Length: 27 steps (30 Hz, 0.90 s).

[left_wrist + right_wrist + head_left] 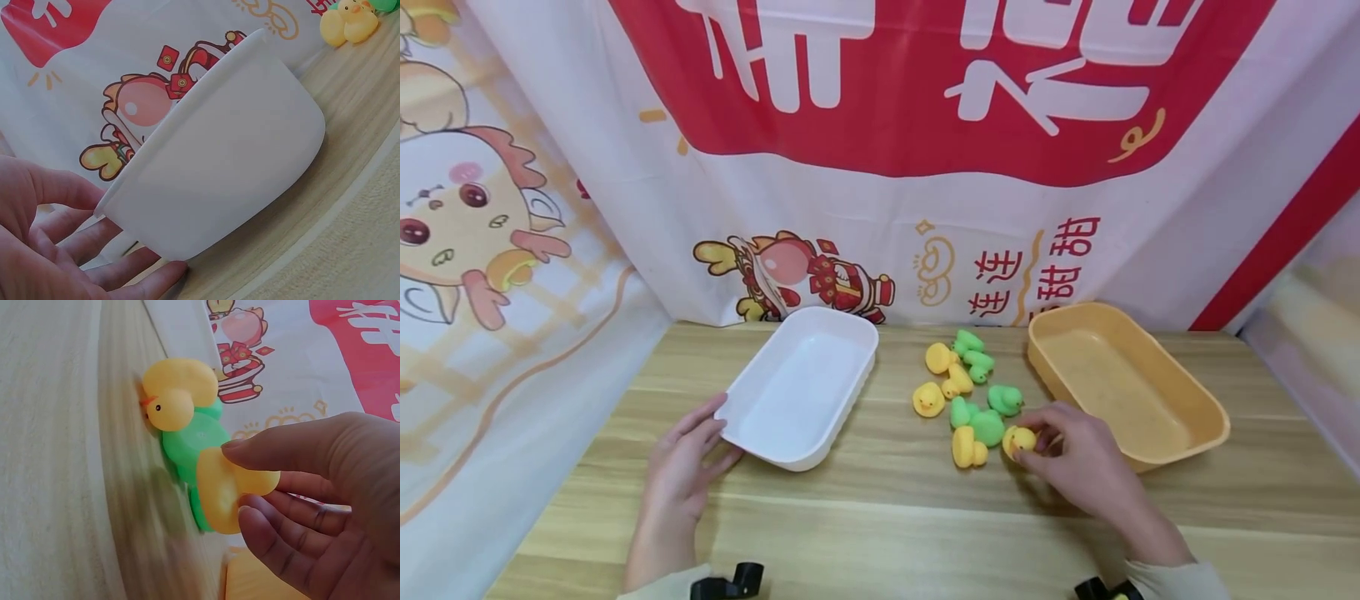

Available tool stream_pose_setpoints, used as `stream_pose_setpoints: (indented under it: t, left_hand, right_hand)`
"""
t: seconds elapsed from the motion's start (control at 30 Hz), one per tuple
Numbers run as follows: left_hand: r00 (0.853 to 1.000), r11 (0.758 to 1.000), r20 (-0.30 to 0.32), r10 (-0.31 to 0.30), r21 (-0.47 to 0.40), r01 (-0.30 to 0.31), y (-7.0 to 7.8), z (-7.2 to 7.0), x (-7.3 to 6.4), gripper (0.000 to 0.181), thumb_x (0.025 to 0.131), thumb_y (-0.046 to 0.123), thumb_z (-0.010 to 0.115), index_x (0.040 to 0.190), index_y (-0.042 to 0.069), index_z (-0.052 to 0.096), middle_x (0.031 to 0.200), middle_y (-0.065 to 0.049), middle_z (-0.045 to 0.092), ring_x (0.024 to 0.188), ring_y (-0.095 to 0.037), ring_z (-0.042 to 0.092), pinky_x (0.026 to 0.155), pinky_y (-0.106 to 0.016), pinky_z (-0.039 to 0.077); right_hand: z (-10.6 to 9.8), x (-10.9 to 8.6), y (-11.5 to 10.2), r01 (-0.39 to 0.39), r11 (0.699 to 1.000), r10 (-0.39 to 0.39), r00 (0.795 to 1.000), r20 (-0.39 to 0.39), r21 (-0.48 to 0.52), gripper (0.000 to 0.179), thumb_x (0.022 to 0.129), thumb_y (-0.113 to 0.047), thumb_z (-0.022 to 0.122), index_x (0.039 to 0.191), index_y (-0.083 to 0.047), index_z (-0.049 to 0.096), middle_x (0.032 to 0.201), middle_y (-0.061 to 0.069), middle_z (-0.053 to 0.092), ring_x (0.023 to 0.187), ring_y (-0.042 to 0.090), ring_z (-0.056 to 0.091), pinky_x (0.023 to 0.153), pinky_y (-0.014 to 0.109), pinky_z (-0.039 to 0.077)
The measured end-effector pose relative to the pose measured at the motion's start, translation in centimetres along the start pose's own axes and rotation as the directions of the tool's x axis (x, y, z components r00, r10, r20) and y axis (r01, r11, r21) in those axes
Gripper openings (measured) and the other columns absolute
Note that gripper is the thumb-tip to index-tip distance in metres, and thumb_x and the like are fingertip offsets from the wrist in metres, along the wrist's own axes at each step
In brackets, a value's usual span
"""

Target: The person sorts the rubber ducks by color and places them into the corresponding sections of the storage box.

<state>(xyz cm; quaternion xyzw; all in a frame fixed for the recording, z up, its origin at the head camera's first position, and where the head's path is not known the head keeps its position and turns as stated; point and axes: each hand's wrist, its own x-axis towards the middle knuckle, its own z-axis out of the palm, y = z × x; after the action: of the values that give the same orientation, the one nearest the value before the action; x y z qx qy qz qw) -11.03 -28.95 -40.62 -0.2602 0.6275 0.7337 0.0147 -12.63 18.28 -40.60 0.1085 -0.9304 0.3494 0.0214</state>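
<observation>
My left hand [681, 475] holds the near left corner of a white plastic tub [797, 392]. In the left wrist view, the thumb is at the rim of the tub [219, 144] and other fingers reach low along its wall. My right hand [1078, 454] pinches a yellow rubber duck [1019, 442] between thumb and fingers; the right wrist view shows this duck [219, 490] held on its side. Beside it lie green rubber ducks [987, 427] and other yellow rubber ducks [928, 400], loosely grouped on the wooden table.
An orange-yellow plastic tub [1120, 392] stands at the right, just beyond my right hand, with nothing inside. A printed cloth [895, 242] hangs along the table's back edge. Another patterned cloth [550, 333] borders the left side. The wooden tabletop [880, 533] stretches toward me.
</observation>
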Motion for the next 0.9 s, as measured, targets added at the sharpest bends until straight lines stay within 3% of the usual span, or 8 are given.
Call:
stream_pose_setpoints:
  t: [0.43, 0.7, 0.9]
  left_hand:
    - [1.0, 1.0, -0.002, 0.015, -0.019, -0.015, -0.1, 0.0, -0.4, 0.049, 0.111, 0.014, 0.052, 0.159, 0.024, 0.052, 0.176, -0.002, 0.032, 0.15, -0.022, 0.047, 0.118, -0.048, 0.049]
    - [1.0, 1.0, -0.008, 0.021, 0.005, -0.021, -0.1, 0.2, -0.4, 0.049, 0.112, 0.016, 0.052, 0.16, 0.022, 0.052, 0.174, -0.002, 0.036, 0.149, -0.023, 0.048, 0.115, -0.045, 0.052]
    - [1.0, 1.0, -0.014, 0.026, 0.005, -0.026, -0.2, 0.1, -0.5, 0.05, 0.111, 0.016, 0.053, 0.161, 0.021, 0.051, 0.172, -0.002, 0.039, 0.147, -0.022, 0.05, 0.113, -0.043, 0.053]
  right_hand:
    - [0.0, 1.4, -2.4, 0.057, 0.997, -0.052, 0.994, -0.096, 0.052, 0.026, 0.085, -0.015, 0.092, 0.108, -0.015, 0.079, 0.093, -0.001, 0.07, 0.082, 0.013, 0.066, 0.071, 0.022, 0.06]
    - [0.6, 3.7, -6.6, 0.163, 0.977, -0.155, 0.986, -0.064, 0.139, 0.027, 0.084, -0.017, 0.093, 0.109, -0.016, 0.081, 0.091, -0.003, 0.07, 0.083, 0.012, 0.067, 0.073, 0.025, 0.06]
    - [2.0, 6.3, -10.5, 0.201, 0.955, -0.215, 0.976, 0.043, 0.22, 0.028, 0.084, -0.017, 0.092, 0.109, -0.014, 0.081, 0.093, -0.001, 0.074, 0.086, 0.014, 0.068, 0.075, 0.026, 0.061]
